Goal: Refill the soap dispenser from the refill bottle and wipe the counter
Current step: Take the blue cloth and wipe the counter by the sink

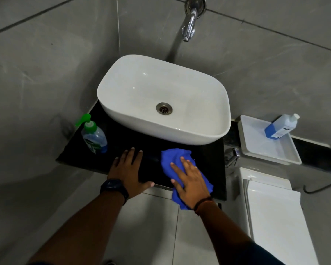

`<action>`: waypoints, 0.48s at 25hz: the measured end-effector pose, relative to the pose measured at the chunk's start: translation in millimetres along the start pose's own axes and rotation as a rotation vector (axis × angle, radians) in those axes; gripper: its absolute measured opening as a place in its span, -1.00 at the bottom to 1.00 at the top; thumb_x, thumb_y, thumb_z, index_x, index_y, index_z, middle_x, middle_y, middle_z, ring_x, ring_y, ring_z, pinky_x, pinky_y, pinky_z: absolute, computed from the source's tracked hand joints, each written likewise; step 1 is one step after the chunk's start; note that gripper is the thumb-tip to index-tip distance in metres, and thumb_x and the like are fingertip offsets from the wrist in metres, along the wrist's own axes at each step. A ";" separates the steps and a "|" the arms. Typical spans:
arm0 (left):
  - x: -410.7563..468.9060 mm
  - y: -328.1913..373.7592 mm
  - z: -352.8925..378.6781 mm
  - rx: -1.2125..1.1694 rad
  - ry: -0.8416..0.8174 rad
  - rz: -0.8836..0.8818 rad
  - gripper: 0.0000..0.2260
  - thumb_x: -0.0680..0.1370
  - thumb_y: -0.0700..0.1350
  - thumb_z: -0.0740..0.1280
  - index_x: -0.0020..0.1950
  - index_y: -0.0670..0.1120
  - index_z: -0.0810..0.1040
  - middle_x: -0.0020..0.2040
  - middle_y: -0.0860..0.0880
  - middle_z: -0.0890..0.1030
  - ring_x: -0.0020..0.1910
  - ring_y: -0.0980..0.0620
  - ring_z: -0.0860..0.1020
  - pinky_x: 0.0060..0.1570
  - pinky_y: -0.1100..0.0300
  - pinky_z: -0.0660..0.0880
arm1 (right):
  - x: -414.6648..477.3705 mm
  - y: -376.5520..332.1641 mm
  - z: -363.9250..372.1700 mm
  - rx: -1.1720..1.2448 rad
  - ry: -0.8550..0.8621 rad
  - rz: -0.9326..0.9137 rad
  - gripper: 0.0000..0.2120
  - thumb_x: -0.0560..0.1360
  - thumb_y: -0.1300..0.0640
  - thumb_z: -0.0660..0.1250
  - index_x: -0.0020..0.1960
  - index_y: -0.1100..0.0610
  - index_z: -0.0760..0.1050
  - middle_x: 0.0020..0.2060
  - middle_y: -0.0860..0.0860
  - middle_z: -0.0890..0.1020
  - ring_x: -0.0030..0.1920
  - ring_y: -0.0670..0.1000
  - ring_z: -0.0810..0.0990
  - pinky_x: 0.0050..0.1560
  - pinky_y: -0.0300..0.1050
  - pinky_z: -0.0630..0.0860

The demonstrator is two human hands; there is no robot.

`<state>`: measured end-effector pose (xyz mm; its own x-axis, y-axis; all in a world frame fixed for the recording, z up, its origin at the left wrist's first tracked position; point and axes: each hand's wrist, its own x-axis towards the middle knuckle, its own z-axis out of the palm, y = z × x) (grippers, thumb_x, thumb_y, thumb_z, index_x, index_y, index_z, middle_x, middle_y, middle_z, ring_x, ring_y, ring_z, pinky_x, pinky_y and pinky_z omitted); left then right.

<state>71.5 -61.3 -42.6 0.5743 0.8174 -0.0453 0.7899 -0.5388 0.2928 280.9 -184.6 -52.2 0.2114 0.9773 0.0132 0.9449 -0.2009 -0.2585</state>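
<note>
A soap dispenser with a green pump stands at the left end of the black counter, holding blue liquid. The refill bottle, blue with a white cap, leans in a white tray to the right. My right hand presses flat on a blue cloth lying on the counter's front right part. My left hand rests flat on the counter's front edge, fingers apart, holding nothing.
A white vessel basin fills the back of the counter, with a chrome wall tap above it. A white toilet cistern stands lower right, and a chrome valve sits beside the counter. Grey tiled walls close in on the left.
</note>
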 end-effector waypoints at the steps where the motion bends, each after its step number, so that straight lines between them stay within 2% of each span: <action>1: 3.7 2.0 0.1 0.021 -0.012 -0.015 -0.03 0.24 0.45 0.29 0.51 0.01 0.07 0.53 -0.11 0.05 0.48 -0.14 0.03 0.41 -0.11 0.04 | -4.7 12.4 -3.0 -0.014 0.029 0.095 -0.50 0.55 -0.12 0.17 0.47 -0.10 0.22 0.51 0.09 0.18 0.50 0.15 0.15 0.48 0.08 0.09; 4: 9.8 6.0 3.8 0.049 -0.057 -0.066 -0.05 0.25 0.50 0.22 0.50 0.06 0.06 0.54 -0.09 0.00 0.49 -0.13 -0.04 0.42 -0.13 0.00 | -5.8 24.6 -6.2 -0.079 0.042 0.397 -0.47 0.57 -0.15 0.09 0.51 -0.11 0.09 0.54 0.11 0.08 0.52 0.14 0.05 0.50 0.10 0.02; 7: 11.5 4.6 5.8 0.040 -0.070 -0.085 -0.02 0.21 0.53 0.20 0.49 0.07 0.07 0.54 -0.08 0.03 0.49 -0.12 -0.04 0.42 -0.13 -0.01 | 19.0 0.7 -0.1 -0.052 0.045 0.578 -0.45 0.57 -0.16 0.03 0.52 -0.10 0.04 0.55 0.12 0.01 0.53 0.15 -0.03 0.50 0.13 -0.05; 9: 13.5 3.3 4.6 0.038 -0.065 -0.086 0.00 0.18 0.54 0.21 0.49 0.07 0.08 0.53 -0.08 0.04 0.49 -0.11 -0.02 0.41 -0.13 -0.01 | 37.3 -20.4 3.3 -0.016 0.053 0.643 -0.44 0.57 -0.17 0.02 0.52 -0.08 0.01 0.55 0.13 -0.03 0.53 0.16 -0.07 0.50 0.15 -0.09; 12: 15.6 2.3 4.8 0.044 -0.050 -0.090 0.02 0.15 0.53 0.24 0.49 0.06 0.09 0.53 -0.08 0.06 0.49 -0.10 0.00 0.41 -0.13 0.00 | 49.8 -39.8 7.1 -0.009 0.030 0.647 -0.43 0.57 -0.17 0.01 0.53 -0.06 -0.01 0.55 0.14 -0.06 0.53 0.16 -0.09 0.49 0.16 -0.11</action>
<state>83.3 -50.8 -47.2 0.5102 0.8521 -0.1170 0.8465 -0.4734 0.2436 252.0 -127.5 -48.1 0.7457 0.6563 -0.1153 0.6261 -0.7493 -0.2155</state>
